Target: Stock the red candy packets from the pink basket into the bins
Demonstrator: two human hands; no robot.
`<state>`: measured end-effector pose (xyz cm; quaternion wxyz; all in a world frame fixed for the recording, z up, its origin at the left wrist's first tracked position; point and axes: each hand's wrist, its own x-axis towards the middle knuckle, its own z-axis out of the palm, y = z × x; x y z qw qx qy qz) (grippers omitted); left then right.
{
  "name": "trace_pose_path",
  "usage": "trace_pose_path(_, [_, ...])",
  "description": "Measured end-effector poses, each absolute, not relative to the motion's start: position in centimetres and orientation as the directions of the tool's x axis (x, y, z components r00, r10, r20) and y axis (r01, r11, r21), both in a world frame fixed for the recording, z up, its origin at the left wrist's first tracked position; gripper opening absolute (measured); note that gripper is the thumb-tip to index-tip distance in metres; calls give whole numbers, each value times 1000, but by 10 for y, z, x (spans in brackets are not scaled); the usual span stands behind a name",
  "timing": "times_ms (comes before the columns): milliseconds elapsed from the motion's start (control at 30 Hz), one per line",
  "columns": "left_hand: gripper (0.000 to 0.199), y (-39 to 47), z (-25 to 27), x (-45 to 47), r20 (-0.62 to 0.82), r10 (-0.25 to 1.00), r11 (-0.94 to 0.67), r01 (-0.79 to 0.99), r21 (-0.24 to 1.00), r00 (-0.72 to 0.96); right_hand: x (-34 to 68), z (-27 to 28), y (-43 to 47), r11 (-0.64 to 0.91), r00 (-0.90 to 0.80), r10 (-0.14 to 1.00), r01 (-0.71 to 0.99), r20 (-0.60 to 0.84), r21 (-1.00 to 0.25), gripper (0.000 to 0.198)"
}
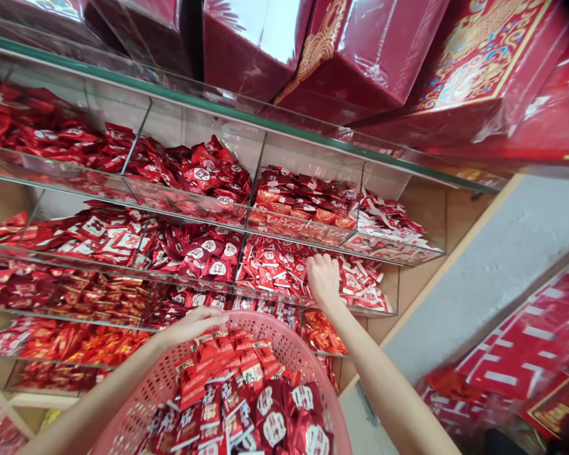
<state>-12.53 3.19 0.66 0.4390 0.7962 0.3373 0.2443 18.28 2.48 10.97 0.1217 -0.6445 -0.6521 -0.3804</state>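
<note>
My left hand (201, 323) grips the far rim of a pink plastic basket (284, 328) with round holes, its fingers laid over the edge. Red packets (213, 360) and darker red packets with white round emblems (284, 414) fill much of the basket. Up at the shelf, my right hand (323, 278) reaches over the front of a clear bin, among small red and white sachets (275, 265). Its fingers are curled in, and whatever lies between them is hidden from view.
Glass shelves (246, 212) with clear dividers hold several bins of red packets. Above them stand large wrapped dark red boxes (360, 50). A wooden side panel (431, 272) closes the shelving on the right. Red and white packages (521, 341) are beyond it by the grey wall (493, 265).
</note>
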Motion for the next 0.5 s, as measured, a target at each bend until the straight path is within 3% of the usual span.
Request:
trace_pose_path(133, [37,27,13,-124,75,755,-356,312,881,651,182,105,4,-55,-169,661,961,731,272,18])
trace_pose_path(267, [37,26,16,-124,57,762,-336,317,887,646,173,80,-26,270,-384,467,920,797,285,23])
trace_pose_path(367, [37,26,17,-123,71,749,-341,293,893,659,159,55,-47,527,-585,336,766,738,367,25])
trace_pose_path(500, [40,26,17,-122,82,746,-341,272,900,661,140,33,-61,665,-710,297,633,638,396,28])
